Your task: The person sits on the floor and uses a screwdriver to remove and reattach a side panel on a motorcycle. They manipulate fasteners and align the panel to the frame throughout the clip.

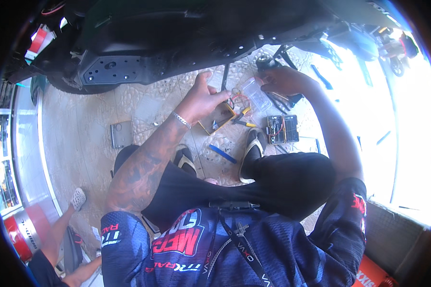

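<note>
right fingers (pixel 270 88) touch clear box (pixel 255 97) near tool-filled case (pixel 292 137).

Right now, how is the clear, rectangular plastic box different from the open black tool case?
The clear, rectangular plastic box is see-through; the open black tool case is dark. The box is right by the person's bare right hand, while the case lies farther from it. The box looks slanted in the picture; the case looks nearly straight. Both are roughly four-sided.

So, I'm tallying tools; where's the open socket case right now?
In the head view, the open socket case lies on the floor, right of centre, beside the person's right shoe.
</note>
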`<state>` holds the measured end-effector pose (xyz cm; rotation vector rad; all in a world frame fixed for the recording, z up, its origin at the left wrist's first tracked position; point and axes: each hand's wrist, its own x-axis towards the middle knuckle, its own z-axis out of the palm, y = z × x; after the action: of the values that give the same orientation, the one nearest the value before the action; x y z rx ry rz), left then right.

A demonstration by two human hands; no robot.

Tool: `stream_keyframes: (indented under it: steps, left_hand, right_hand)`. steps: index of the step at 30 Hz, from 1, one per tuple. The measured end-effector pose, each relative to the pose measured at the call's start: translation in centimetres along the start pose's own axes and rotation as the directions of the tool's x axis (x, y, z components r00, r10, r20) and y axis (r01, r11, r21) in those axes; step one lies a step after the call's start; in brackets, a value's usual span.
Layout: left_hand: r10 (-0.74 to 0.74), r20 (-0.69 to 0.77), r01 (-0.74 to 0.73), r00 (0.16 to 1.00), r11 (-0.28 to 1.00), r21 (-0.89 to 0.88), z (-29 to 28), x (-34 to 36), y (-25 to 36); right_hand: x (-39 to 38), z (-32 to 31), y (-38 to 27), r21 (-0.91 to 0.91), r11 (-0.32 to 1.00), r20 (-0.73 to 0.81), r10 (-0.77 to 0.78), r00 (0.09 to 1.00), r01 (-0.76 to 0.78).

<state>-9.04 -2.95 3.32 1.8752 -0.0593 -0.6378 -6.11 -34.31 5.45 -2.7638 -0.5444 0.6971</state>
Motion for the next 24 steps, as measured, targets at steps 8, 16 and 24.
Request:
stream_keyframes:
  steps: [8, 16, 24]
  left_hand:
    - [0.052, 0.003, -0.052, 0.999, 0.998, -0.027, 0.7, -1.7, -1.2]
    - [-0.024, 0.034, 0.027, 0.999, 0.995, -0.093, 1.1, -1.9, -0.9]
    - [-0.037, 0.016, 0.038, 0.999, 0.997, -0.065, 1.2, -1.9, -1.0]
  right_hand:
    - [-5.3, -4.0, 5.9, 0.256, 0.938, -0.297, 0.308, 0.904, -0.235]
    - [-0.7, -4.1, 11.3, 0.207, 0.958, -0.346, 0.261, 0.901, -0.198]
    - [6.4, 0.8, 6.0, -0.083, 0.983, -0.137, 0.154, 0.979, -0.166]
